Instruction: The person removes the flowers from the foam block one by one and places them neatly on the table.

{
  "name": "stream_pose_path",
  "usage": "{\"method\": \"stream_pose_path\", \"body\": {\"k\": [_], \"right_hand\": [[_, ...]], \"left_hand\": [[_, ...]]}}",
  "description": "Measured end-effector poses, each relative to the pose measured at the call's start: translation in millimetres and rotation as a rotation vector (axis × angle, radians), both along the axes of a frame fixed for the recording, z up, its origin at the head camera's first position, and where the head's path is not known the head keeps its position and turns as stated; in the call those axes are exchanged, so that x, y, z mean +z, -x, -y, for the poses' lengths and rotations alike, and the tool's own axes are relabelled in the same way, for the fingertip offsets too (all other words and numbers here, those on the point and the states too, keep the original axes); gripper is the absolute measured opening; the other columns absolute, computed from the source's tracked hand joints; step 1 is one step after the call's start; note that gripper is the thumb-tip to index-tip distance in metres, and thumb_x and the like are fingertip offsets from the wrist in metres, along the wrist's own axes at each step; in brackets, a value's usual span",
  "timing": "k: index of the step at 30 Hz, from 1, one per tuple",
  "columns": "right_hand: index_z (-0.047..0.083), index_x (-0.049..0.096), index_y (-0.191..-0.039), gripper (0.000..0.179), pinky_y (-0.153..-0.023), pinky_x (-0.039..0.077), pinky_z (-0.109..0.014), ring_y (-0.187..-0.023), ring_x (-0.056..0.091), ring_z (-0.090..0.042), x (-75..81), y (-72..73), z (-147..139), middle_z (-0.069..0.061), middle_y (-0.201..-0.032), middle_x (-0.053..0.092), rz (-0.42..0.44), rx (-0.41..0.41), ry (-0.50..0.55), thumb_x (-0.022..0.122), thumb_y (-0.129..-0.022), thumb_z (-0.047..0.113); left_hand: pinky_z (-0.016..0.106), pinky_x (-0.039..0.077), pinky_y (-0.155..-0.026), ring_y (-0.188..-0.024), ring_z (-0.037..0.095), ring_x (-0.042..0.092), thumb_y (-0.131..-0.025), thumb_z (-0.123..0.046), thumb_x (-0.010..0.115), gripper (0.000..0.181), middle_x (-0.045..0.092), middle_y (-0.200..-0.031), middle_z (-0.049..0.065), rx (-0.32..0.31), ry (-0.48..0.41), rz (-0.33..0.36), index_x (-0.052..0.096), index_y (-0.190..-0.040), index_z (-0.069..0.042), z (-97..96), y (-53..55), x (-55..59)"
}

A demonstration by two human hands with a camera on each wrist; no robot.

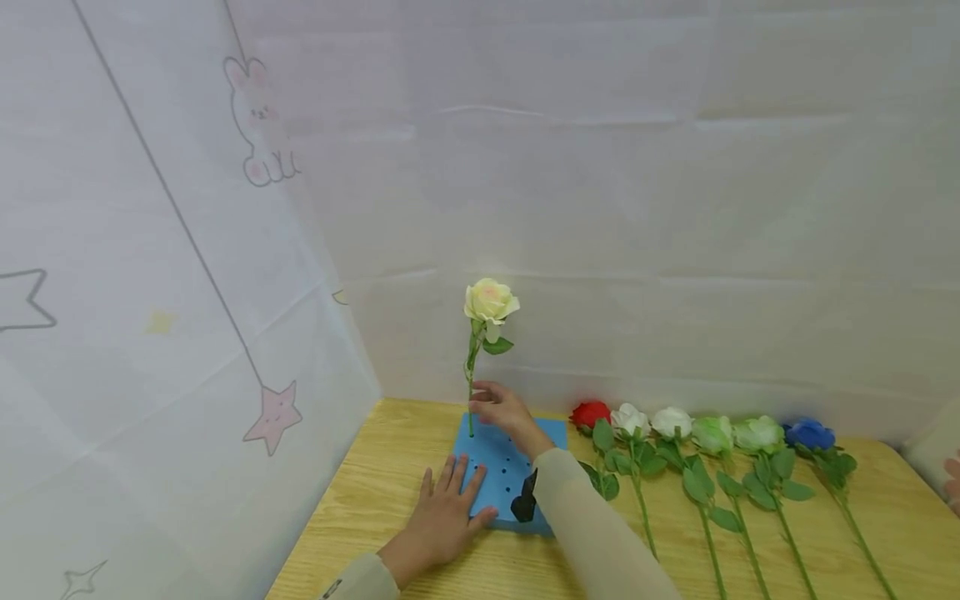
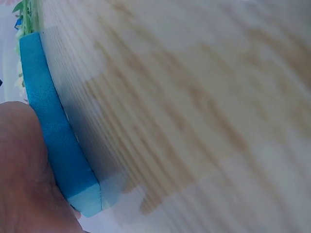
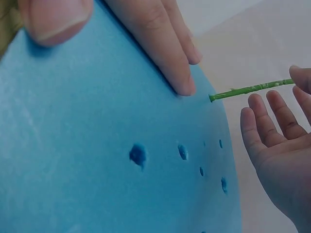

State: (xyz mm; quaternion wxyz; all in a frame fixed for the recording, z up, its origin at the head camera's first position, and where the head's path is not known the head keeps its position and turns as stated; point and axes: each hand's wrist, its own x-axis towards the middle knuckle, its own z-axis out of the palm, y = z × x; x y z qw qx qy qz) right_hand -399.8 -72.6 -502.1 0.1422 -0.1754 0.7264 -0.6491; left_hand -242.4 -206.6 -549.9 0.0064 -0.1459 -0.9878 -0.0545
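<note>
A cream-yellow rose (image 1: 491, 302) stands nearly upright over the back left of a blue foam block (image 1: 487, 496) with small holes. My right hand (image 1: 501, 410) holds its green stem (image 3: 252, 89) between thumb and fingers, the other fingers spread loosely below. The stem's lower end meets the foam's top; whether it sits inside a hole cannot be seen. My left hand (image 1: 444, 518) lies with straight fingers on the block's left front part, its thumb along the front edge. In the left wrist view, the hand (image 2: 26, 170) is against the block's blue side (image 2: 60, 126).
On the wooden table (image 1: 375, 475), to the block's right, lie a red rose (image 1: 590, 414), white roses (image 1: 630, 419), pale green roses (image 1: 759, 434) and a blue rose (image 1: 810, 433), stems toward me. A pale cloth wall (image 1: 637, 250) hangs behind; another hangs at left.
</note>
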Motion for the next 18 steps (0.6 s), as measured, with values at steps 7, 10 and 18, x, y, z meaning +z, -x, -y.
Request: {"method": "stream_pose_path", "body": {"k": [7,10,18], "right_hand": [[0.022,0.059,-0.125,0.035,-0.088,0.05,-0.041,-0.102,0.062,-0.02,-4.3,-0.4,9,-0.004,-0.115,0.062,-0.028,0.006,-0.003,0.064,-0.09,0.022],[0.024,0.063,-0.118,0.027,-0.088,0.05,-0.042,-0.099,0.064,-0.019,-5.0,-1.8,12,-0.003,-0.111,0.065,-0.035,-0.002,0.002,0.062,-0.091,0.022],[0.023,0.065,-0.117,0.025,-0.091,0.047,-0.046,-0.095,0.064,-0.016,-3.7,-1.4,16,0.001,-0.105,0.067,-0.006,-0.006,0.039,0.058,-0.093,0.022]], "left_hand": [[0.067,0.009,-0.105,-0.143,0.034,0.003,-0.09,-0.071,0.013,0.075,0.008,-0.157,0.011,-0.002,0.0,0.009,0.017,-0.151,-0.027,-1.5,0.5,-1.7],[0.067,0.009,-0.105,-0.143,0.034,0.003,-0.09,-0.071,0.013,0.075,0.008,-0.157,0.011,-0.004,0.0,0.009,0.016,-0.151,-0.028,-1.9,0.6,-2.4],[0.067,0.009,-0.105,-0.143,0.034,0.005,-0.091,-0.07,0.014,0.074,0.009,-0.157,0.012,0.003,0.002,0.001,0.018,-0.151,-0.027,-2.2,1.2,-2.9]]}}
